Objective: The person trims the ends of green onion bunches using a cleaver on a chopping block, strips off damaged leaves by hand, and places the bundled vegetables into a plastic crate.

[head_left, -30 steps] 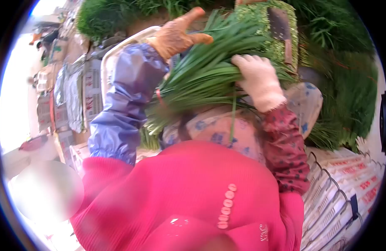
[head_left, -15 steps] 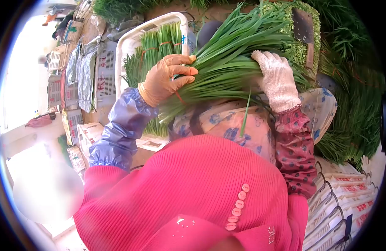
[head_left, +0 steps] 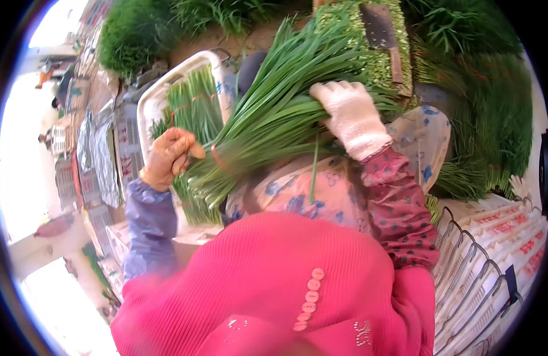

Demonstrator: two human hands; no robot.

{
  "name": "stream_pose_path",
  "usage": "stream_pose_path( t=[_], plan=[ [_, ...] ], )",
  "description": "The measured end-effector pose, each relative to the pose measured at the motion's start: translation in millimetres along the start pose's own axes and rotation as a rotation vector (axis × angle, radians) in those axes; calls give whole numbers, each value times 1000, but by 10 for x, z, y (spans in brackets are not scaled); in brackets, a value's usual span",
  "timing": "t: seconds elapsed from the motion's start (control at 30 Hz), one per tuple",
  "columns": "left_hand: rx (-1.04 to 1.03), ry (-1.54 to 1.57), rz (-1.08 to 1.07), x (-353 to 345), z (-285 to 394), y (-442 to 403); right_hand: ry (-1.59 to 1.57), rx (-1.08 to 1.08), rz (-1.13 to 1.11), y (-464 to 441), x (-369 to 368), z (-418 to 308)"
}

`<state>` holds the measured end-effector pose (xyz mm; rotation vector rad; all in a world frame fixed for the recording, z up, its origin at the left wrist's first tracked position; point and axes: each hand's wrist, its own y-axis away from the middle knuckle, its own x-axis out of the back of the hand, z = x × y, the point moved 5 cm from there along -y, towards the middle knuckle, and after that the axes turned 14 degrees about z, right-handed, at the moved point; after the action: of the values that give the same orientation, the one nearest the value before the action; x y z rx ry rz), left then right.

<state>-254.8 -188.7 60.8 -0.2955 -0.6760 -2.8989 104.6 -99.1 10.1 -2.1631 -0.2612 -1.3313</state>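
Laying a white-gloved right hand (head_left: 352, 113) flat over the leafy middle of a bunch of garlic chives (head_left: 274, 121) lying across the lap, fingers close together; not being able to tell about any grip underneath. Holding an orange-gloved left hand (head_left: 172, 153) just beside the pale stem ends, fingers curled in narrow; showing no clearly held thing, and not being able to tell about anything thin between the fingertips.

Counting one red band (head_left: 217, 157) already around the stem end, so judging the gathering of this bunch as largely done. Seeing one stray blade (head_left: 314, 172) hanging loose over the apron (head_left: 286, 193), not tucked in. Seeing more banded bunches (head_left: 197, 98) lying inside the white crate (head_left: 144, 113) beyond the left hand. Judging plenty as left, going by the deep heap of greens (head_left: 499, 118) at the right.

Noticing long, flat, glossy leaves fanning upward from slim whitish stems. Contrasting the fuzzy knit of one glove with the wrinkled, rubbery skin of the other, and the crinkled shiny blue sleeve cover (head_left: 152, 225) with the dotted red sleeve (head_left: 398, 202). Noticing also a dark, flat blade with a wooden handle (head_left: 396, 65), lying on a bed of chopped pale green bits (head_left: 400, 24).
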Motion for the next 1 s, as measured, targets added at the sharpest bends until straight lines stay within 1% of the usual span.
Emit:
stream_pose_path(
  t=[0.03, 0.07, 0.1, 0.17, 0.2, 0.23, 0.3, 0.37, 0.4, 0.43, 0.47, 0.5, 0.53, 0.57, 0.6, 0.63, 0.7, 0.77, 0.83, 0.87, 0.9, 0.93, 0.97, 1.0],
  plan=[
    [14, -319, 50, 96, 57, -65, 34, 20, -18, -21, 13, -19],
    [-185, -310, 115, 137, 61, -182, 52, 36, 5, -45, 9, -31],
    [-231, -454, 95, 94, 183, -304, 67, 52, 25, -70, -2, -54],
    [-430, -700, 22, -498, 704, -363, 132, 73, 69, -137, -16, -130],
    [-462, -705, -53, -819, 790, -403, 153, 95, 175, -156, 58, -207],
    [-486, -711, -129, -1114, 848, -470, 168, 118, 277, -162, 134, -287],
    [-784, -835, -189, -1485, 625, -796, 257, 92, 397, -135, 387, -510],
    [-641, -728, -175, -1702, 474, -965, 223, 46, 254, -29, 594, -765],
    [-635, -881, -79, -1803, 630, -835, 111, 97, 138, 31, 636, -875],
    [-590, -862, -35, -1829, 596, -868, -4, 151, 24, 83, 636, -954],
    [-515, -881, 11, -1859, 580, -874, -101, 196, 31, 106, 642, -1007],
    [-440, -904, 63, -1870, 575, -882, -102, 188, 38, 103, 553, -967],
    [-448, -791, 62, -1785, 486, -1009, 40, 131, 218, 86, 431, -864],
    [-457, -680, 63, -1612, 293, -1227, 130, 62, 250, 87, 151, -728],
    [-690, -547, 161, -1440, 185, -1390, 219, -9, 274, 92, -128, -592],
    [-699, -559, 163, -1368, 256, -1383, 78, -93, 59, 57, -169, -442],
    [-204, -255, 97, -1220, 219, -1405, -15, -112, -302, 55, -250, -411],
    [-214, -211, 141, -1137, 209, -1354, -52, -69, -324, 143, -246, -470],
    [-85, -22, 11, -1131, 123, -1390, -59, -69, -292, 203, -220, -533],
    [-9, 70, -18, -1129, 86, -1367, 14, -27, -114, 182, -127, -566],
    [-13, 74, -13, -1154, 106, -1330, 85, 15, 66, 124, 10, -593],
    [4, 142, -70, -1192, 124, -1292, 56, 88, 193, 48, 132, -633],
    [19, 210, -129, -1222, 141, -1267, -5, 108, 166, -16, 209, -681],
    [27, 220, -173, -1248, 133, -1264, -18, 181, 274, -87, 330, -679]
  ],
)
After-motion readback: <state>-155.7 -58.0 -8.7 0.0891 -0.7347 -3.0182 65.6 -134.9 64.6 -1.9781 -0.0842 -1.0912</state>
